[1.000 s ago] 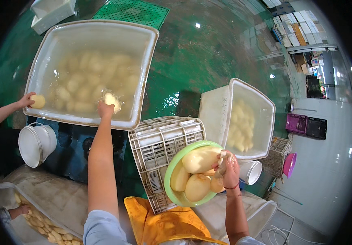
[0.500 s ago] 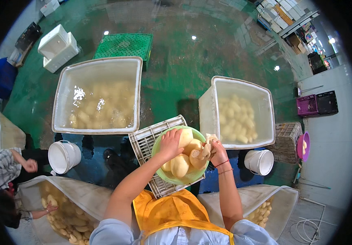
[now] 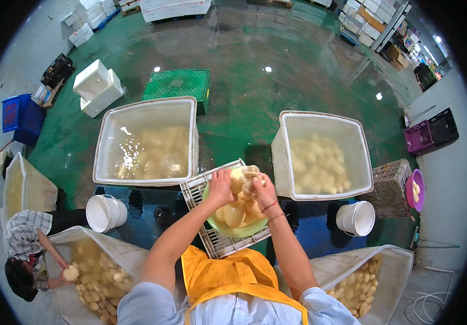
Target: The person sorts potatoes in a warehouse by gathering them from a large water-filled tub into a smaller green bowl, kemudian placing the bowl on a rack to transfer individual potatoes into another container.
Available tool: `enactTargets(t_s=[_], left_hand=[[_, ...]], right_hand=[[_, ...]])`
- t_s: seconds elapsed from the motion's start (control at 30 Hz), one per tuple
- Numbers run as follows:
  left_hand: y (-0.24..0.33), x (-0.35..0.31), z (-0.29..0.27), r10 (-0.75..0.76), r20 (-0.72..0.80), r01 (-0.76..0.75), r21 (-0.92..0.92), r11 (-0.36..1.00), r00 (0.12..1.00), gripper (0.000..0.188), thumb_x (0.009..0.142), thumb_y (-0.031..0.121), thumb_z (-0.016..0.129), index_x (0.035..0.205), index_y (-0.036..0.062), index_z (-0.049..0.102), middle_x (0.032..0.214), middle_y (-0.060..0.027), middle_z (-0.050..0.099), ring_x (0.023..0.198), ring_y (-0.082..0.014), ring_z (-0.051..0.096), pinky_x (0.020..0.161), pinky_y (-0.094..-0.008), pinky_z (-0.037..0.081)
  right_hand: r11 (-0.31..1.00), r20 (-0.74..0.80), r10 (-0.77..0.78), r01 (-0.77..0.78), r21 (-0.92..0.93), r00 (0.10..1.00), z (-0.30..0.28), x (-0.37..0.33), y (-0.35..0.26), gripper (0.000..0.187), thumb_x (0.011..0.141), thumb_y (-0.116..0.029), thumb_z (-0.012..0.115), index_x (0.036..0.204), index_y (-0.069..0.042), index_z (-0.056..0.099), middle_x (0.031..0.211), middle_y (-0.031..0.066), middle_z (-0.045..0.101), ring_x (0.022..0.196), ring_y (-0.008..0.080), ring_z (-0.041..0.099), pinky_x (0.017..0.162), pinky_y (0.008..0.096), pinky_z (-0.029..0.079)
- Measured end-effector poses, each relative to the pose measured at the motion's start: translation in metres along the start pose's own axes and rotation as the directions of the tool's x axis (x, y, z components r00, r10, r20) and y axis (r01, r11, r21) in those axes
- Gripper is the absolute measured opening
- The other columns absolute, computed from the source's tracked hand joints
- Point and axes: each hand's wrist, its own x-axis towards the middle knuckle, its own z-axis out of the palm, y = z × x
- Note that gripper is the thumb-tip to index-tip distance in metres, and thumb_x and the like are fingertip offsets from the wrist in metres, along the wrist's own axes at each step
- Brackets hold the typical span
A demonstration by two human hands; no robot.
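Observation:
My left hand grips a pale peeled lotus root above a light green basin. My right hand is closed around a crumpled, cream, cloth-like piece that touches or nearly touches that root; fingers hide part of it. Below both hands, several peeled lotus roots lie in the basin. The basin rests on an upturned grey-white plastic crate in front of my yellow apron.
Large white tubs of roots in water stand far left and far right. White buckets flank me. At left, a co-worker holds a pale root over another tub. A purple basin sits far right.
My left hand has lifted a root and moved it against the cream piece in my right hand, which shifted left. The view has tilted up. The co-worker's hands have come together on a root.

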Motion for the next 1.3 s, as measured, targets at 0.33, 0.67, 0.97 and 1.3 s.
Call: enactTargets(t_s=[0.33,0.67,0.97,1.3], left_hand=[[0.044,-0.037,-0.045,-0.102,-0.009,0.102,0.181,0.978,0.995,0.058,0.049,0.023,0.071,0.098,-0.0008,0.049,0.102,-0.0124,0.043,0.095,-0.0282,0.043,0.074,-0.0416,0.041],[0.055,-0.040,-0.058,-0.057,0.028,0.045,0.327,0.944,0.998,0.080,0.043,0.023,0.076,0.110,0.0000,0.040,0.099,-0.0114,0.044,0.093,-0.0265,0.045,0.074,-0.0374,0.039],[0.036,-0.045,-0.070,-0.093,-0.042,0.092,-0.038,0.995,0.995,0.084,0.051,0.023,0.075,0.122,0.0076,0.033,0.106,-0.0117,0.044,0.100,-0.0290,0.045,0.083,-0.0405,0.040],[0.032,-0.035,-0.060,-0.068,0.426,0.409,-0.895,-0.178,0.902,0.057,0.076,0.017,0.056,0.127,0.0082,0.032,0.114,-0.0092,0.049,0.102,-0.0202,0.051,0.086,-0.0335,0.043]], right_hand=[[0.901,0.102,-0.138,0.168,-0.400,0.985,0.040,0.016,0.034,0.047,0.071,-0.019,0.059,0.114,-0.002,0.047,0.099,0.0158,0.058,0.088,0.0250,0.058,0.079,0.0306,0.045],[0.898,-0.145,0.052,-0.110,-0.427,0.988,0.037,0.033,0.043,0.037,0.074,-0.027,0.048,0.100,-0.003,0.057,0.088,0.0211,0.060,0.082,0.0360,0.058,0.073,0.0375,0.046],[0.957,-0.303,-0.134,0.044,-0.286,0.944,-0.016,0.028,-0.003,0.029,0.079,-0.013,0.049,0.105,-0.001,0.050,0.089,0.0087,0.058,0.081,0.0175,0.057,0.072,0.0276,0.047],[0.977,0.369,-0.210,0.212,0.035,0.905,0.016,-0.018,-0.060,0.051,0.088,-0.019,0.044,0.131,-0.001,0.025,0.126,0.0110,0.039,0.112,0.0174,0.040,0.092,0.0285,0.035]])
